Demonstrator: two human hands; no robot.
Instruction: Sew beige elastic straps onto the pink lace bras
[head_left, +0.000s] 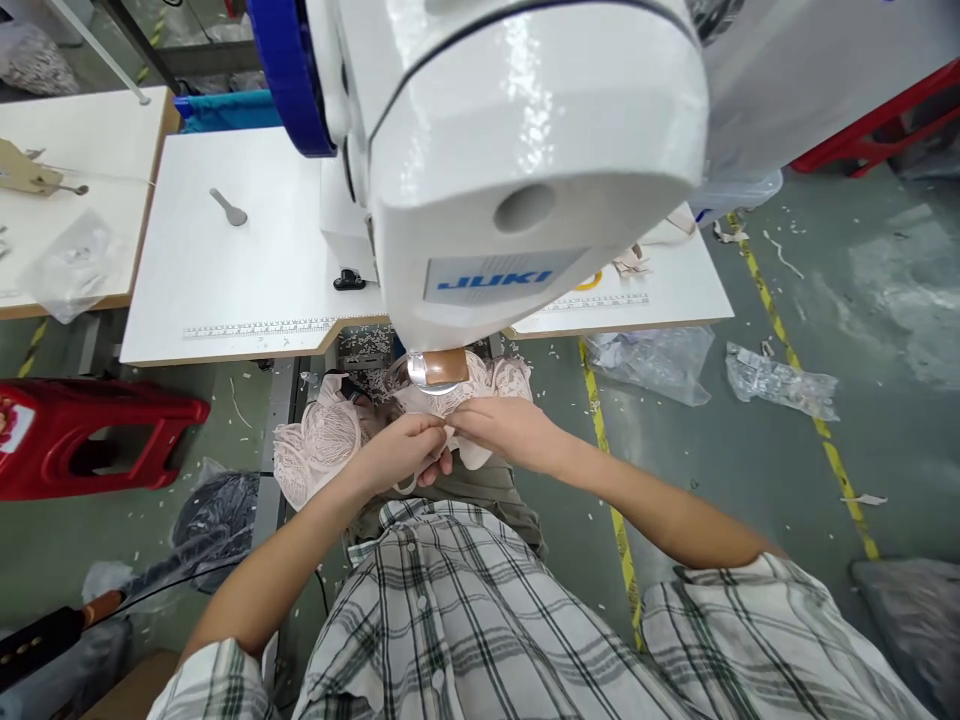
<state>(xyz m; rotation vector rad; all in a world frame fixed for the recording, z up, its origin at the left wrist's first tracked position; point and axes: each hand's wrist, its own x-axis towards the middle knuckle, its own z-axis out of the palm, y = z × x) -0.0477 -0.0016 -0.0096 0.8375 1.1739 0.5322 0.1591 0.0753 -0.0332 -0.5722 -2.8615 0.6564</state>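
Pale pink lace bras (330,440) lie bunched below the head of a white sewing machine (525,120). My left hand (405,450) is closed, its fingers pinching the edge of the lace bra piece in front of me. Over the same piece lies my right hand (502,430), fingers stretched toward the left fingertips and pressed on the fabric. Both hands meet just beneath the machine's rounded metal end (437,370). The needle area is hidden behind the machine head, and the right fingertips are partly covered.
A white table (247,250) with a printed ruler extends behind the machine; a grey tool (228,207) lies on it. A red stool (97,437) stands at left. Plastic bags (652,362) and scraps litter the floor at right, beside yellow tape (609,480).
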